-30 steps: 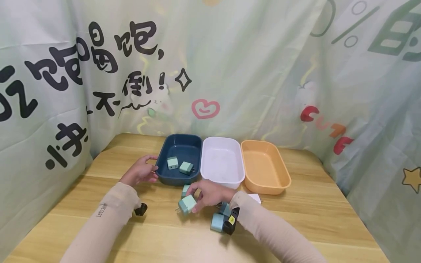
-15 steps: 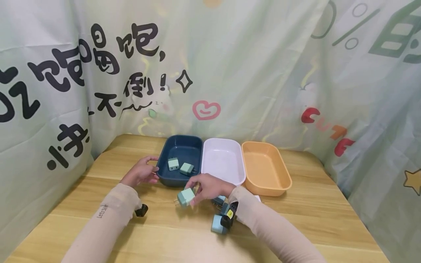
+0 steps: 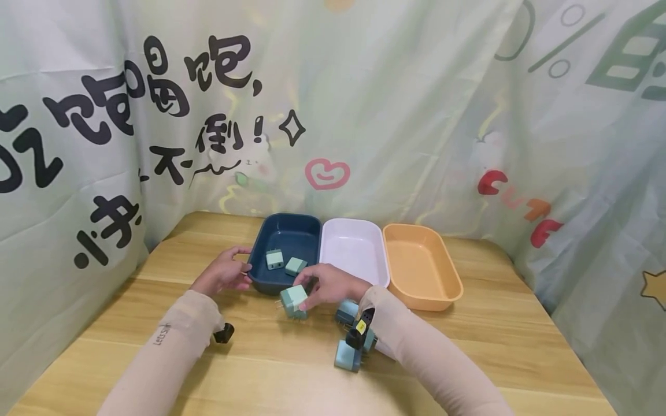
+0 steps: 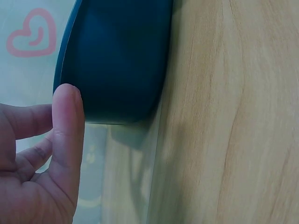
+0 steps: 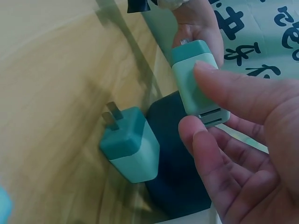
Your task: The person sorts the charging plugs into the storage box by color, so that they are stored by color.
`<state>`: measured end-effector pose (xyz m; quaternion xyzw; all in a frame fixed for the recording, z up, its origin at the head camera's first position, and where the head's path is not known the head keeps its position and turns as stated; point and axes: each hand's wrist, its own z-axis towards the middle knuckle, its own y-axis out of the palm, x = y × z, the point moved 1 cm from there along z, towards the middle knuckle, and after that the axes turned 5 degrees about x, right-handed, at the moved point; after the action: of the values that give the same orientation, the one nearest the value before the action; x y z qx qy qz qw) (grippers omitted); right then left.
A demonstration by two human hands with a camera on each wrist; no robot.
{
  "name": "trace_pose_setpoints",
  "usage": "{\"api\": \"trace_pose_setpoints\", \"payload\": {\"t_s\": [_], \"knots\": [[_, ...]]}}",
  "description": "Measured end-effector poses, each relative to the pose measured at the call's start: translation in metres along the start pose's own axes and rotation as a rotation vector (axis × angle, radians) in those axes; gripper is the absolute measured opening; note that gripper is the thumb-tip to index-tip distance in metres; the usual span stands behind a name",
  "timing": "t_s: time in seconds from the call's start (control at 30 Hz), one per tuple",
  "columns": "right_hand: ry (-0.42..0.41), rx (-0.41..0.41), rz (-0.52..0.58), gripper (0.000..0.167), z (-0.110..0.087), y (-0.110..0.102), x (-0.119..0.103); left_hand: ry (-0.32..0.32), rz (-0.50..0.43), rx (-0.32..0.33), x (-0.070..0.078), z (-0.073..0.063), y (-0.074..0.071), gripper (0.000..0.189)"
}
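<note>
My right hand [image 3: 333,283] pinches a light green plug-in charger [image 3: 293,300] between thumb and fingers, just in front of the dark blue tray [image 3: 276,287]. In the right wrist view the held charger [image 5: 194,81] shows slots at its near end and prongs at the far end. Below it another green charger [image 5: 131,147] lies on the table beside the tray, prongs out. My left hand [image 3: 226,270] touches the left side of the dark blue tray, its thumb straight against the wall [image 4: 67,121]. Inside this tray are two green chargers, one with ports facing me [image 3: 274,260].
A white tray [image 3: 355,222] and an orange tray [image 3: 450,303] stand in a row to the right of the blue one. Several blue chargers [image 3: 347,354] lie on the wooden table [image 3: 250,375] under my right wrist. A printed curtain [image 3: 395,115] hangs behind.
My right hand has lifted the green charger slightly and moved it away from me, closer to the dark blue tray. The left hand has stayed at that tray's side.
</note>
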<state>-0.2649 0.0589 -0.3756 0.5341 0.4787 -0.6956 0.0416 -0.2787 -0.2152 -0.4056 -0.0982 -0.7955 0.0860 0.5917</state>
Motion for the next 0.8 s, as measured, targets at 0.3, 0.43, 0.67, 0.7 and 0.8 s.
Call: {"api": "trace_pose_setpoints", "payload": {"t_s": [0.3, 0.43, 0.67, 0.7, 0.8], "knots": [[0.015, 0.024, 0.005, 0.037, 0.012, -0.006, 0.0, 0.015, -0.006, -0.003, -0.003, 0.0, -0.002, 0.048], [0.028, 0.034, -0.006, 0.038, 0.017, -0.008, 0.001, 0.0, -0.008, 0.001, -0.005, 0.0, -0.003, 0.048], [0.053, 0.084, -0.011, 0.033, 0.025, -0.017, 0.001, 0.009, -0.005, 0.008, -0.001, 0.0, -0.002, 0.047], [0.057, 0.087, -0.012, 0.033, 0.026, -0.018, 0.001, 0.007, 0.001, 0.006, -0.001, 0.0, -0.002, 0.047], [0.069, 0.103, 0.005, 0.036, 0.029, -0.02, 0.002, -0.002, 0.003, 0.01, 0.001, -0.001, -0.001, 0.047]]}}
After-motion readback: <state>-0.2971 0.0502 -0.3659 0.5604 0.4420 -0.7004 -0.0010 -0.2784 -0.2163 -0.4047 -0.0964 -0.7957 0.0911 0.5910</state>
